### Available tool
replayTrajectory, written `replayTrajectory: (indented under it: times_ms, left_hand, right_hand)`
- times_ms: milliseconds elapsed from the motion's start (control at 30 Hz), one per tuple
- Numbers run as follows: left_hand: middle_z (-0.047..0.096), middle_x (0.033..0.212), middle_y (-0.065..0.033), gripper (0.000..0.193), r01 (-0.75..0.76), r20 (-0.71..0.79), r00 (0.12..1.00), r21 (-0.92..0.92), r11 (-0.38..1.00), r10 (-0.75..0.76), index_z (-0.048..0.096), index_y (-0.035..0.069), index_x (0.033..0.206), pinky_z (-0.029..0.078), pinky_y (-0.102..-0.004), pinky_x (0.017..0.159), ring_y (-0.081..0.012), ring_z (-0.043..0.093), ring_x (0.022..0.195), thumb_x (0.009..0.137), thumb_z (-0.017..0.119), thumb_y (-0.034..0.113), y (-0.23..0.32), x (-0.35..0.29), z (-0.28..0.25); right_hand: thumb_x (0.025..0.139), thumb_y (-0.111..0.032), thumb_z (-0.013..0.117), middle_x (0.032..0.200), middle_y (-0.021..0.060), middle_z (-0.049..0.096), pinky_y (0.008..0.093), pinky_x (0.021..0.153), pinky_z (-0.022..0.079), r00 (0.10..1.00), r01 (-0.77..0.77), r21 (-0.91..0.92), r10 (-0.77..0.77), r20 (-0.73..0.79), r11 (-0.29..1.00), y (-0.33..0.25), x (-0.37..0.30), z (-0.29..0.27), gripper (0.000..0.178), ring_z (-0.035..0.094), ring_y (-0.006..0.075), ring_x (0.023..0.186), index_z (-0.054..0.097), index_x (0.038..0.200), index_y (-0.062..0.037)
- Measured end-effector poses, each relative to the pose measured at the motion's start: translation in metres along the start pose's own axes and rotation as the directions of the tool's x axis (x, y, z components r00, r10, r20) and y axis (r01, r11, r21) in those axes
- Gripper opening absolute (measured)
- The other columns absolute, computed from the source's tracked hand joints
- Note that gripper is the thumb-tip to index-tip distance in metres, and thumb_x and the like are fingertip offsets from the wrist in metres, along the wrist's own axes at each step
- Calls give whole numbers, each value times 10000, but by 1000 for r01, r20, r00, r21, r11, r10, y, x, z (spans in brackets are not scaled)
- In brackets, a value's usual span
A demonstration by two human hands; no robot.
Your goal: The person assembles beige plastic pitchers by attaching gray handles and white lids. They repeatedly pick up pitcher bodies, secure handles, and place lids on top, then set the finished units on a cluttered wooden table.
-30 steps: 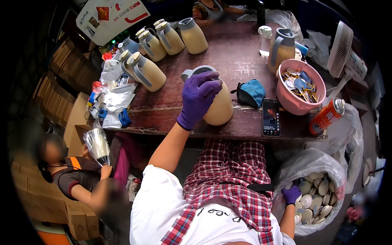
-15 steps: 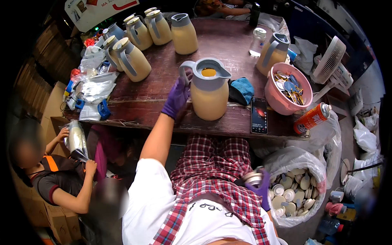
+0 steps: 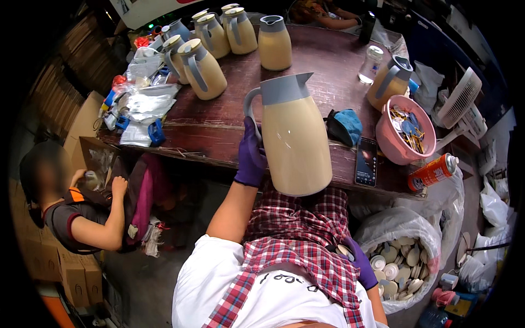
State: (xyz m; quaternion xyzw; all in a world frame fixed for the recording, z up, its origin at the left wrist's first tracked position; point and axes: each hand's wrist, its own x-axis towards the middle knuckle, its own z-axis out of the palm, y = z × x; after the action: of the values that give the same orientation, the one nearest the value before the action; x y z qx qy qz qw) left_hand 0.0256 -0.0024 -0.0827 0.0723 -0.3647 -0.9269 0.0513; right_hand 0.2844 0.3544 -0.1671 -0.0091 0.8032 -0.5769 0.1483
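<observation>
My left hand (image 3: 252,156), in a purple glove, is closed on the grey handle of a beige thermos jug (image 3: 298,147). The jug is tilted, its grey spout pointing up to the right, its base out over the table's near edge. Low by my lap, my right hand (image 3: 362,263), also gloved, is closed round a disc-like lid (image 3: 344,252), partly hidden by the fingers. Just right of that hand stands a plastic-lined sack of beige and grey lids (image 3: 403,262).
Several lidded jugs (image 3: 205,68) stand at the back left, near plastic bags (image 3: 145,106). On the right are a black phone (image 3: 366,162), a blue cloth (image 3: 346,126), a pink bucket (image 3: 385,136), an orange spray can (image 3: 432,173) and a fan (image 3: 461,98). A co-worker (image 3: 87,218) sits at left.
My left hand has lifted and tilted the jug toward me, so its opening no longer shows. My right hand stays low with the lid. The whole view has shifted; the co-worker's hands have moved.
</observation>
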Motion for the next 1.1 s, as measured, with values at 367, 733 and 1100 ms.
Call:
replayTrajectory:
  times_ms: [367,733,1100]
  left_hand:
    - [669,916,-16,487,-519,191,784,724,455,591,613,79,1081,499,-239,659,-107,613,736,1101,316,464,19,-30,-66]
    - [481,1480,-180,620,122,117,988,-232,965,-97,349,32,1521,462,-440,1088,-298,533,1317,1096,263,475,37,-118,-64]
    - [618,1172,-139,506,237,-13,971,-1,971,-237,550,45,1169,482,-372,963,-238,598,1085,1068,375,510,-14,-110,-92]
  right_hand:
    - [949,-176,629,1355,143,587,418,1094,397,884,279,-235,-344,-315,931,-46,58,-20,439,541,327,1268,569,1357,-25]
    - [698,-209,765,1415,170,497,501,1114,348,677,508,-756,-734,55,412,-133,299,61,777,435,377,1356,500,1424,-138]
    - [847,-160,625,1179,102,678,387,990,457,882,56,-906,-445,-152,420,-109,329,-42,416,617,296,1128,664,1261,-132]
